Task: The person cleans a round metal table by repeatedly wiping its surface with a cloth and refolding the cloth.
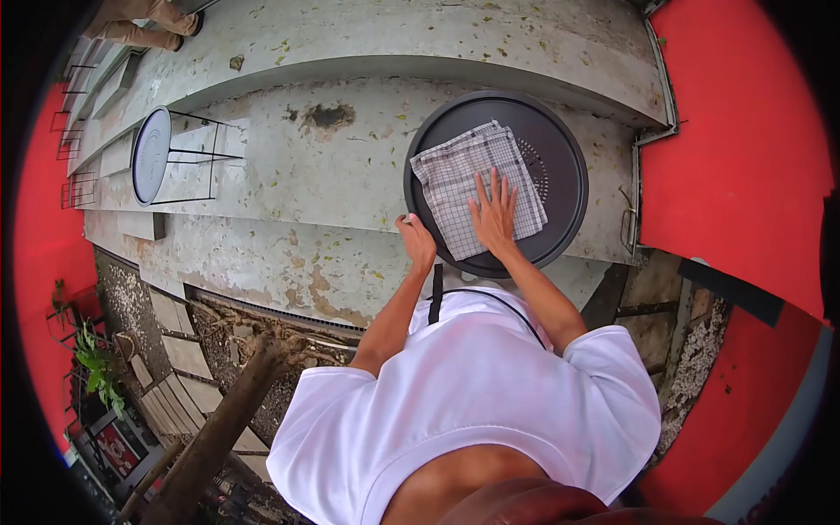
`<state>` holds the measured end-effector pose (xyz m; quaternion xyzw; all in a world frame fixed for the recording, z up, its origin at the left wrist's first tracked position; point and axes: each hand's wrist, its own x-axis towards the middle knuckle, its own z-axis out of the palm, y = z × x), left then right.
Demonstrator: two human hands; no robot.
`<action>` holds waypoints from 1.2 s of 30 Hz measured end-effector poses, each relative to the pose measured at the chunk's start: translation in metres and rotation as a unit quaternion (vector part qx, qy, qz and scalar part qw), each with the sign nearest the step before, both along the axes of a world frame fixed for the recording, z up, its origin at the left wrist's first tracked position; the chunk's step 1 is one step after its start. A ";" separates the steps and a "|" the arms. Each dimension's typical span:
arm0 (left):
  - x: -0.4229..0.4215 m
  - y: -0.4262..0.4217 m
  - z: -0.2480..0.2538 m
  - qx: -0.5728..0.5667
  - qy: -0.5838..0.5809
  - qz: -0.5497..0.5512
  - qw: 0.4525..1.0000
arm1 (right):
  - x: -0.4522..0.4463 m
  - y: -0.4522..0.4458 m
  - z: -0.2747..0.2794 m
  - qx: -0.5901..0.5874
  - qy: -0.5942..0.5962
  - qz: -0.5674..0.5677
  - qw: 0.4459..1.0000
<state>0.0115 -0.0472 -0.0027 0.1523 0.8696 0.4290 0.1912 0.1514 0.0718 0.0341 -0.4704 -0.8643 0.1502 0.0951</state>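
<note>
A round, dark table top [567, 219] with a raised rim and a patch of small holes is in front of me. Across it lies a folded checkered cloth [446, 188], white with dark lines. My right hand [495, 214] rests flat on the cloth with its fingers spread. At the near left edge, my left hand [417, 242] is closed around the table's rim, its fingertips partly hidden. What supports the table top is mostly out of sight beneath it.
A second round table [151, 157] lies tipped on its side at the left, its thin metal legs pointing right. Wide concrete steps [289, 184] carry scattered leaves. Red walls [735, 131] flank both sides. A person's legs [144, 26] show at the top left, a wooden post [219, 420] below.
</note>
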 end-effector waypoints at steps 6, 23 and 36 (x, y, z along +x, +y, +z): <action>0.034 0.046 0.057 0.029 0.183 -0.256 0.949 | 0.103 0.010 -0.002 0.054 -0.058 -0.245 0.966; 0.023 0.068 0.021 -0.170 0.310 -0.325 0.877 | 0.159 0.039 -0.008 0.086 0.039 -0.384 0.919; 0.048 0.254 0.011 -0.060 0.375 -0.422 0.823 | 0.160 0.047 -0.016 -0.034 0.053 -0.469 0.881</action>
